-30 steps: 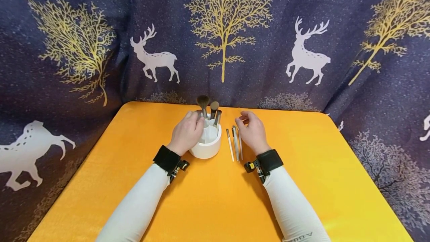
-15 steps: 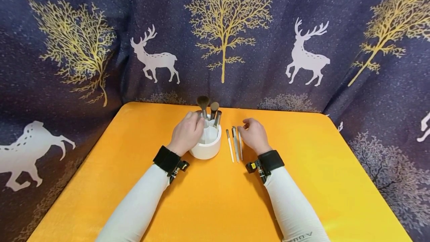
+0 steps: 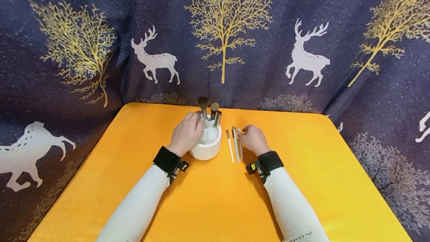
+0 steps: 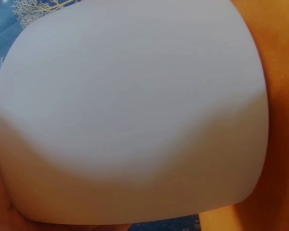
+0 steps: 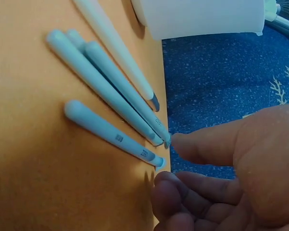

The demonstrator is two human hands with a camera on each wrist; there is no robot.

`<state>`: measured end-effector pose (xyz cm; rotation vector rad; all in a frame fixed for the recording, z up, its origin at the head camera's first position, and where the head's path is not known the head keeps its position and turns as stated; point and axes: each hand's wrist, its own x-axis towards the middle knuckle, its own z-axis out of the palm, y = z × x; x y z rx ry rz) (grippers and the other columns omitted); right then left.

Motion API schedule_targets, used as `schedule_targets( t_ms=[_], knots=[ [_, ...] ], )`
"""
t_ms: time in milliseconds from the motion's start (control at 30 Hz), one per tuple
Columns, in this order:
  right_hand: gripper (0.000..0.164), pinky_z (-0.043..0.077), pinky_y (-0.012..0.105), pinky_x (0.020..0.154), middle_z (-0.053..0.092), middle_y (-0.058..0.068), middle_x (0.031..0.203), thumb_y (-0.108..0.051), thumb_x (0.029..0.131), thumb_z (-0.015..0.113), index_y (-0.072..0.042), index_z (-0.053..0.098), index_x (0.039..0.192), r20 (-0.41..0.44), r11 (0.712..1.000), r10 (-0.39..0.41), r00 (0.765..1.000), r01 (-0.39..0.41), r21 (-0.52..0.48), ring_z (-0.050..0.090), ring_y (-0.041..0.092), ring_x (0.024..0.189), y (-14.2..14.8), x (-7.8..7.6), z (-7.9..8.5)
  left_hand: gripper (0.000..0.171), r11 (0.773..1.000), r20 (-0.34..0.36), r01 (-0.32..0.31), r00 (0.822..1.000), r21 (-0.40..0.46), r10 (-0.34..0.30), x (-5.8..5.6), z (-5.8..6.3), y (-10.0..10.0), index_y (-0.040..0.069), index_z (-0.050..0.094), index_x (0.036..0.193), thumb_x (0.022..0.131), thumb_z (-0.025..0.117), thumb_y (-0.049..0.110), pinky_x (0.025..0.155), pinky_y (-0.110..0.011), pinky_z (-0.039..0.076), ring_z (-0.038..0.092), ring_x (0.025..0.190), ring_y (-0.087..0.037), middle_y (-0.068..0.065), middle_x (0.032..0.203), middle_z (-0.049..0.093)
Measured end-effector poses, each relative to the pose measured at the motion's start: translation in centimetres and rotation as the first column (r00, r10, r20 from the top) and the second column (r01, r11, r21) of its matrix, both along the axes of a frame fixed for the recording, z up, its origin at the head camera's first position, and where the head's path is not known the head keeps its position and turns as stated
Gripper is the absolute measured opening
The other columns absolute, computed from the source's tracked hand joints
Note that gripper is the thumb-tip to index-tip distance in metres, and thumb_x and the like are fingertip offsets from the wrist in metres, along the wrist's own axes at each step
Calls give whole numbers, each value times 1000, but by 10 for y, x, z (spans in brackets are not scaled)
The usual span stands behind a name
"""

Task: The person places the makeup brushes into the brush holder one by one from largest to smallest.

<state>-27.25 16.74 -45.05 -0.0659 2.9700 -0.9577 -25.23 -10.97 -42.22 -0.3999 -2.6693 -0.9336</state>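
My left hand [image 3: 186, 132] grips the left side of a round white brush holder [image 3: 206, 153], whose inside is split into compartments. Makeup brushes stand bristles up at its back, among them a large fluffy brush [image 3: 203, 102]. In the left wrist view the holder wall [image 4: 134, 96] fills most of the picture. To the right, my right hand [image 3: 254, 139] is low at the far end of the rightmost makeup brush [image 5: 110, 132] lying on the table. In the right wrist view its thumb and curled fingers are apart, with a gap between them near that brush's end.
Left of that brush lie several more slim brushes, including a white-handled brush [image 3: 230, 148] nearest the holder. The orange tabletop [image 3: 215, 197] ends at a dark curtain [image 3: 252, 85] printed with deer and trees.
My right hand has come down and toward me, from beyond the brushes to beside the rightmost one's far end. The left hand and the holder stay in place.
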Motion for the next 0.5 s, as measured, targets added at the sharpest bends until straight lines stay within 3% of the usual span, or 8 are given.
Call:
schedule_targets(
  t_ms=[233, 500],
  knots=[
    [39, 57, 49, 88, 76, 25, 125, -21, 106, 75, 8, 73, 132, 10, 998, 2, 1000, -3, 61, 71, 36, 98, 0, -2, -4, 49, 1000, 7, 4, 1000, -5, -4, 0, 2, 0, 9, 63, 151, 119, 40, 37, 78, -46, 51, 59, 93, -30, -14, 121, 65],
    [26, 54, 43, 78, 76, 16, 103, -20, 104, 77, 3, 78, 116, 26, 996, 11, 1000, -14, 83, 65, 28, 81, 0, -2, -6, 50, 1000, 3, 6, 1000, -9, -6, 2, 2, 0, 8, 62, 152, 119, 40, 38, 76, -46, 51, 60, 92, -29, -14, 119, 65]
  ],
)
